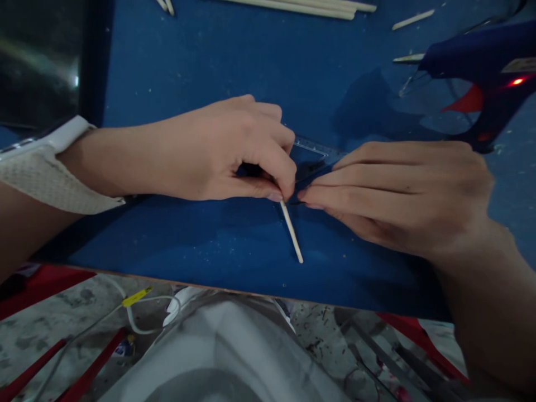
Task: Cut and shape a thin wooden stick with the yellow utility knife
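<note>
My left hand is closed in a pinch around a thin round wooden stick. The stick's lower end slants down toward the front edge of the table; its upper part is hidden by my fingers. Just to the right, my right hand has its fingers pressed together, tips close to the stick. Something thin and dark shows at those fingertips, too covered to name. A clear plastic ruler or set square with printed marks lies between and partly beneath both hands.
A blue glue gun with a red trigger and glowing red light stands at the right, metal nozzle pointing left. Longer wooden sticks and a short piece lie at the back. A dark glossy panel occupies the far left of the blue table.
</note>
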Tool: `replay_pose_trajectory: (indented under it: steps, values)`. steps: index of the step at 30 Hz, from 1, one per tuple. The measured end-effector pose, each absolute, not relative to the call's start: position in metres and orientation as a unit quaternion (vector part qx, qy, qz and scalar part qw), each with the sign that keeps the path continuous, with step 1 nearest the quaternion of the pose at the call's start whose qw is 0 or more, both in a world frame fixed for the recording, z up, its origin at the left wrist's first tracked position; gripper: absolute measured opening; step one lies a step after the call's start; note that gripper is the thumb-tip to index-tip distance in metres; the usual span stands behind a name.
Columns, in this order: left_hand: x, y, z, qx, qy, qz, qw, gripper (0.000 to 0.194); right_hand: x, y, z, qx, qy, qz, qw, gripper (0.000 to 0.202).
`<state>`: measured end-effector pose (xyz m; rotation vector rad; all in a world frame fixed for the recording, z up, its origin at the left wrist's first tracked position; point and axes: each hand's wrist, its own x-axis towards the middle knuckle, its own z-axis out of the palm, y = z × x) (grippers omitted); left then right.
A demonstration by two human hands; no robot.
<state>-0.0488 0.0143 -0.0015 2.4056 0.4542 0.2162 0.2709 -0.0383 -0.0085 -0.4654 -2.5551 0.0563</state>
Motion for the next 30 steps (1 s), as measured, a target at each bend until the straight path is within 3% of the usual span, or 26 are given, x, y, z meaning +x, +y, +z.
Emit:
replay_pose_trajectory:
  steps: [3, 9, 25, 30]
  values:
    - [-0.048, 0.015, -0.001, 0.921, 0.183, 0.070, 0.337, 0.055, 0.269, -0.039, -0.006, -0.188, -0.945, 0.022, 0.267, 0.018]
    - [-0.048, 0.014, -0.001, 0.921, 0.184, 0.071, 0.335, 0.037, 0.267, -0.042, -0.001, -0.206, -0.947, 0.024, 0.247, 0.023]
    - [-0.044, 0.013, 0.002, 0.915, 0.202, 0.066, 0.342, 0.053, 0.257, -0.046, -0.007, -0.203, -0.949, -0.014, 0.242, 0.021]
    - [-0.048, 0.012, 0.000, 0.920, 0.165, 0.121, 0.334, 0.040, 0.264, -0.040, -0.006, -0.181, -0.952, 0.012, 0.244, 0.015]
